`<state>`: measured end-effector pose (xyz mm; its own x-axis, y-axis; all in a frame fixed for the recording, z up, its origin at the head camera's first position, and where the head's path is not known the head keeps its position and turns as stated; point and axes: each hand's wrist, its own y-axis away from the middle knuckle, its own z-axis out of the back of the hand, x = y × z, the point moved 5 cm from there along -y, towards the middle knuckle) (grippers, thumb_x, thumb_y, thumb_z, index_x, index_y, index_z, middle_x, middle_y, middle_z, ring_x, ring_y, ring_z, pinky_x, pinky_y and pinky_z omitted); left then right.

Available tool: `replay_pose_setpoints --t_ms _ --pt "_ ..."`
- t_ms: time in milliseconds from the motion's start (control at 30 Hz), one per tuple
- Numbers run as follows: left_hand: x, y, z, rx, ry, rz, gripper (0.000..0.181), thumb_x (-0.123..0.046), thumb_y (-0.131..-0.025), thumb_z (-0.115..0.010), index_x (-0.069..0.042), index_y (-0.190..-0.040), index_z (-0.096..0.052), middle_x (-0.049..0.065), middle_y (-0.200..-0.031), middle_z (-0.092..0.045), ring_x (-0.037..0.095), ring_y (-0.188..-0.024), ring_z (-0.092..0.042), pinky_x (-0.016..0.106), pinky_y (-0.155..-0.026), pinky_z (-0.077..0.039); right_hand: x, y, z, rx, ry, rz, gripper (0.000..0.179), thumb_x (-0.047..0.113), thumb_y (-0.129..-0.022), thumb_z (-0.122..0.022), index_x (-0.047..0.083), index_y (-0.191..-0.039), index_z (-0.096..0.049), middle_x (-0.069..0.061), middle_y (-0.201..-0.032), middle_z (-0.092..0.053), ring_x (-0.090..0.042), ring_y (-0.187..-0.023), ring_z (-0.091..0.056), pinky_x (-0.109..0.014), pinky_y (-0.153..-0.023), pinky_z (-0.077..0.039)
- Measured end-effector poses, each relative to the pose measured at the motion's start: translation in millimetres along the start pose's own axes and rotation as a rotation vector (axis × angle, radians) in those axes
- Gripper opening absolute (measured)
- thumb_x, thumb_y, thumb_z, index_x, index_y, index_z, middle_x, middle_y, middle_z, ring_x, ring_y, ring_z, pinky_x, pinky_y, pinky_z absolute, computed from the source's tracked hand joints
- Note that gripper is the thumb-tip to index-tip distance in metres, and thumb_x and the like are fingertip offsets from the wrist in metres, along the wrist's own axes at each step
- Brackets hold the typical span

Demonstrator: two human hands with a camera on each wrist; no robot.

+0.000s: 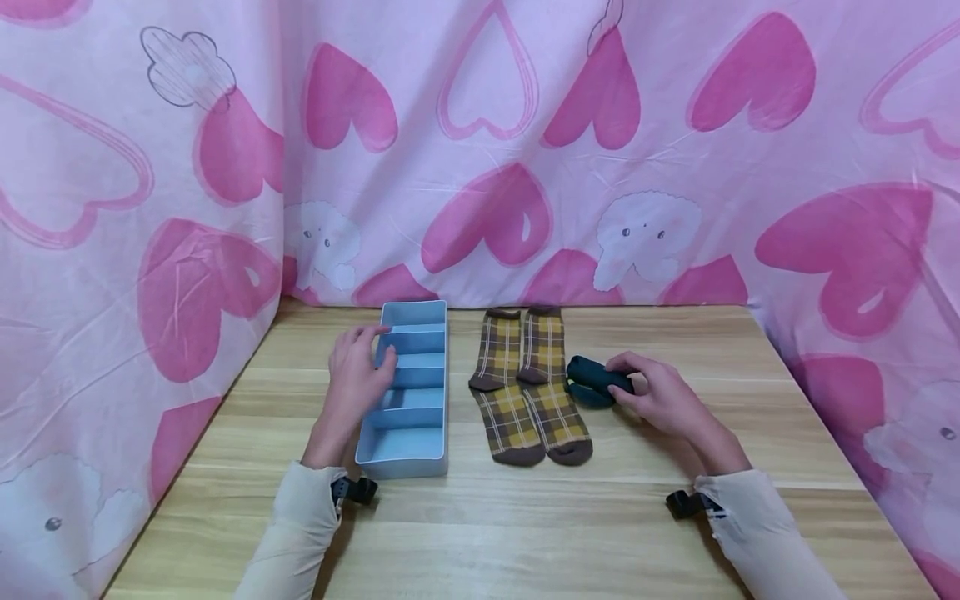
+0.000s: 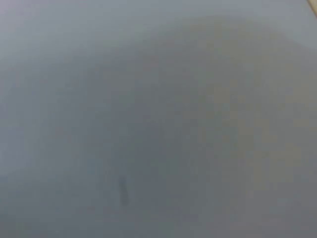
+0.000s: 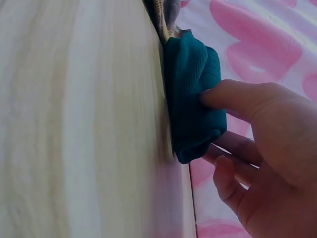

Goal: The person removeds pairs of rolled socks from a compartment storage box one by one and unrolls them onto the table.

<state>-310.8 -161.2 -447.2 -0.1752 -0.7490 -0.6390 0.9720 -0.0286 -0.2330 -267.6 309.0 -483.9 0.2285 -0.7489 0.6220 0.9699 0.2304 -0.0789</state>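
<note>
My right hand [image 1: 660,396] pinches a dark green folded sock bundle [image 1: 600,381] between thumb and fingers, just right of the plaid socks. In the right wrist view this green bundle [image 3: 195,94] is ribbed and rolled, low at the tabletop, with the thumb pressed on it. A pair of yellow and brown plaid socks [image 1: 528,387] lies flat, side by side. My left hand [image 1: 354,375] is at the left rim of a light blue divided box [image 1: 405,467], its thumb and index fingertip reaching over the upper compartments. The left wrist view is a grey-blue blur.
The wooden table [image 1: 540,533] extends around the box and socks. Behind it and along both sides hangs a pink heart-patterned cloth [image 1: 480,100]. Dark bands with small devices circle both wrists.
</note>
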Motion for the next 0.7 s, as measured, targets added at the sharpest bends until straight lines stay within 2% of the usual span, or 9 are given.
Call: replay_pose_setpoints --t_ms 67,133,233,400,500,600,700 --pt "-20.5 4.9 1.4 0.028 -0.008 -0.079 0.04 -0.018 -0.105 -0.066 -0.006 -0.143 -0.064 0.022 -0.151 -0.058 0.044 -0.143 -0.049 0.069 -0.12 -0.038 0.7 0.2 0.1 0.003 0.012 0.002 0.029 0.013 -0.101 -0.077 0.017 -0.128 -0.071 -0.014 -0.132 -0.074 -0.036 -0.122 -0.067 -0.067 -0.113 -0.05" --pt "-45.0 13.2 0.0 0.083 -0.016 -0.157 0.04 -0.017 -0.105 -0.067 -0.006 -0.143 -0.065 0.021 -0.15 -0.06 0.043 -0.143 -0.052 0.067 -0.119 -0.043 1.4 0.0 0.1 0.008 0.029 -0.002 0.028 0.013 -0.101 -0.077 0.018 -0.128 -0.072 -0.014 -0.133 -0.073 -0.035 -0.121 -0.067 -0.067 -0.112 -0.051" --pt "-83.3 31.0 -10.0 0.18 -0.03 -0.268 0.043 -0.018 -0.104 -0.07 -0.007 -0.144 -0.065 0.017 -0.154 -0.059 0.039 -0.146 -0.054 0.061 -0.121 -0.045 3.3 -0.4 0.6 0.022 0.045 -0.016 0.028 0.015 -0.101 -0.076 0.018 -0.129 -0.072 -0.016 -0.135 -0.073 -0.036 -0.122 -0.066 -0.067 -0.111 -0.052" --pt "-137.4 71.5 -44.4 0.36 -0.042 -0.411 0.048 -0.025 -0.105 -0.069 -0.017 -0.151 -0.059 0.008 -0.166 -0.051 0.028 -0.147 -0.057 0.046 -0.116 -0.053 6.6 0.2 4.6 0.034 0.075 -0.008 0.028 0.013 -0.1 -0.078 0.016 -0.128 -0.075 -0.018 -0.135 -0.073 -0.038 -0.122 -0.067 -0.068 -0.109 -0.052" --pt "-162.3 92.7 -68.6 0.446 -0.027 -0.5 0.045 -0.028 -0.107 -0.066 -0.022 -0.151 -0.059 0.003 -0.162 -0.055 0.021 -0.143 -0.061 0.04 -0.112 -0.057 7.4 1.1 7.5 0.031 0.091 0.005 0.029 0.011 -0.098 -0.079 0.017 -0.127 -0.077 -0.018 -0.134 -0.074 -0.038 -0.122 -0.067 -0.067 -0.108 -0.053" --pt "-180.9 103.9 -91.0 0.481 -0.025 -0.581 0.039 -0.028 -0.108 -0.064 -0.023 -0.147 -0.062 -0.001 -0.152 -0.064 0.016 -0.138 -0.064 0.036 -0.111 -0.057 7.5 1.7 9.2 0.025 0.096 0.017 0.029 0.009 -0.097 -0.08 0.017 -0.125 -0.078 -0.018 -0.133 -0.075 -0.037 -0.122 -0.068 -0.066 -0.108 -0.053" --pt "-191.6 106.1 -112.5 0.481 -0.037 -0.629 0.034 -0.028 -0.109 -0.064 -0.022 -0.142 -0.066 -0.003 -0.142 -0.069 0.012 -0.131 -0.067 0.032 -0.108 -0.058 7.9 1.8 9.6 0.019 0.087 0.025 0.029 0.007 -0.097 -0.08 0.017 -0.124 -0.079 -0.019 -0.133 -0.075 -0.038 -0.125 -0.069 -0.066 -0.108 -0.053"
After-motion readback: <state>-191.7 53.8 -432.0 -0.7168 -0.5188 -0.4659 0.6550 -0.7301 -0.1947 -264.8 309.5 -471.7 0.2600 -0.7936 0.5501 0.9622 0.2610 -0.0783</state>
